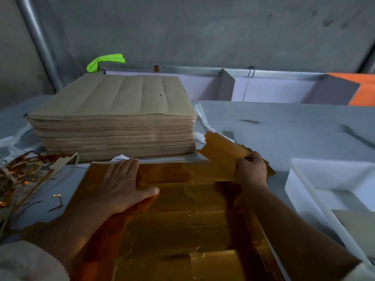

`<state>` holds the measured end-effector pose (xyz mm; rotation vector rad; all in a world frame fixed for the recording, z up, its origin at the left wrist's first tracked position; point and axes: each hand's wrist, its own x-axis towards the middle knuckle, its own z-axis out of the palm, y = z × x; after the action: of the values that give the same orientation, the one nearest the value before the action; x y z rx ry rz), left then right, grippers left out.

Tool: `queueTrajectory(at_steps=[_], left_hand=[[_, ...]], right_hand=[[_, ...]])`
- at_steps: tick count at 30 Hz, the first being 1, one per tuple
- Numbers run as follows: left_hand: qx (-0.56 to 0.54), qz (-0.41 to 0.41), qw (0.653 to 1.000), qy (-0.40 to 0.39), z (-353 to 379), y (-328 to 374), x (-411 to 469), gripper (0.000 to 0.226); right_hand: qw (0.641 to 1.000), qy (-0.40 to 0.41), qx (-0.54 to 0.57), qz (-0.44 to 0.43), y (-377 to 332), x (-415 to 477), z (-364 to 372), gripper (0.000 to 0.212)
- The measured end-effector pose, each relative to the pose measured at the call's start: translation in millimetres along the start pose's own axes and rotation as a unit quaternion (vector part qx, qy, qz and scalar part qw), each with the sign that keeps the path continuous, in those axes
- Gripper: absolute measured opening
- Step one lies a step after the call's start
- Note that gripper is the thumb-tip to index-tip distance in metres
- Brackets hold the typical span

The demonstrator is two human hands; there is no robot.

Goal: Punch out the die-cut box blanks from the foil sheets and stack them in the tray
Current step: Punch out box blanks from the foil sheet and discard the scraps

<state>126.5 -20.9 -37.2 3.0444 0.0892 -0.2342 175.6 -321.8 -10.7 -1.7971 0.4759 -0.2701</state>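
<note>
A grey work table (284,126) carries a tall stack of brown-backed sheets (113,118) at its far left, set on crumpled white paper (12,138) that shows at the stack's edges. Just in front of the stack, a gold foil sheet (178,220) lies shiny side up and reaches the near edge. A tangle of gold and brown offcut strips (18,175) is heaped at the left, and a white plastic tray (300,191) stands at the right.
</note>
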Motion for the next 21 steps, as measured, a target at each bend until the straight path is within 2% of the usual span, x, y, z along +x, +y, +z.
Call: queueTrajectory(at_steps=[4, 7, 11, 15, 18, 21], left_hand=[[-0.029, 0.037, 0.999, 0.026, 6, 10, -15, 0.114], [-0.038, 0.057, 0.997, 0.027, 16, 17, -26, 0.106], [-0.082, 0.058, 0.995, 0.029, 25, 21, -34, 0.102], [-0.092, 0.054, 0.993, 0.057, 28, 21, -35, 0.1], [-0.098, 0.049, 0.992, 0.063, 29, 21, -36, 0.101], [-0.106, 0.051, 0.991, 0.069, 28, 22, -37, 0.102]], right_hand=[[0.998, 0.062, -0.024, 0.014, 1, 21, -14, 0.027], [0.994, 0.076, -0.073, 0.03, -1, 33, -19, 0.032], [0.99, 0.07, -0.112, 0.049, -1, 43, -24, 0.036], [0.991, 0.027, -0.117, 0.06, 3, 45, -26, 0.036], [0.983, 0.02, -0.172, 0.062, 5, 44, -26, 0.035], [0.973, 0.02, -0.222, 0.064, 3, 41, -27, 0.042]])
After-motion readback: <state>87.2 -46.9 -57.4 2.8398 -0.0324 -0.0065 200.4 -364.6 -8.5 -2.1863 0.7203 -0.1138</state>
